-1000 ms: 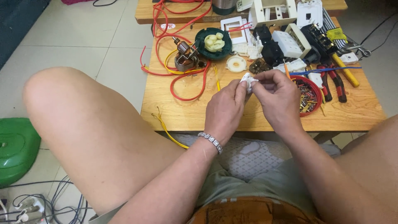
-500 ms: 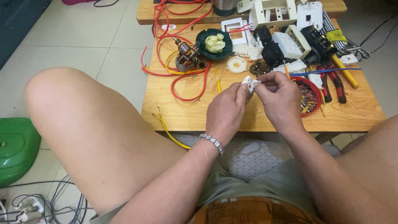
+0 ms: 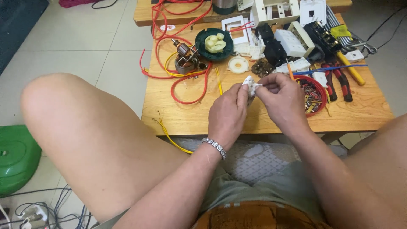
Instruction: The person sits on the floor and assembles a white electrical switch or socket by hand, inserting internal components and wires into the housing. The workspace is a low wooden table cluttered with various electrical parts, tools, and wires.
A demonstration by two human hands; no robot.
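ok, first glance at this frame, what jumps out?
Both hands meet at mid-table: the left hand and right hand pinch a small white plastic part between them. Behind them, loops of red wire sprawl over the low wooden table around a copper-wound motor core. To the right sits a round red bowl of small metal bits.

The small part [image 3: 250,86] pinched between the left hand [image 3: 229,114] and the right hand [image 3: 282,101] is white. On the left wrist sits a silver, beaded bracelet [image 3: 214,147]. Beneath both hands the table [image 3: 190,114] is honey-yellow wood with visible grain. Just right of the right hand is a red bowl [image 3: 319,91] of mixed red and yellow bits. Beyond the left hand loop red wires [image 3: 186,82], a yellow wire [image 3: 219,82] and a dark green dish [image 3: 214,42] holding cream pieces.
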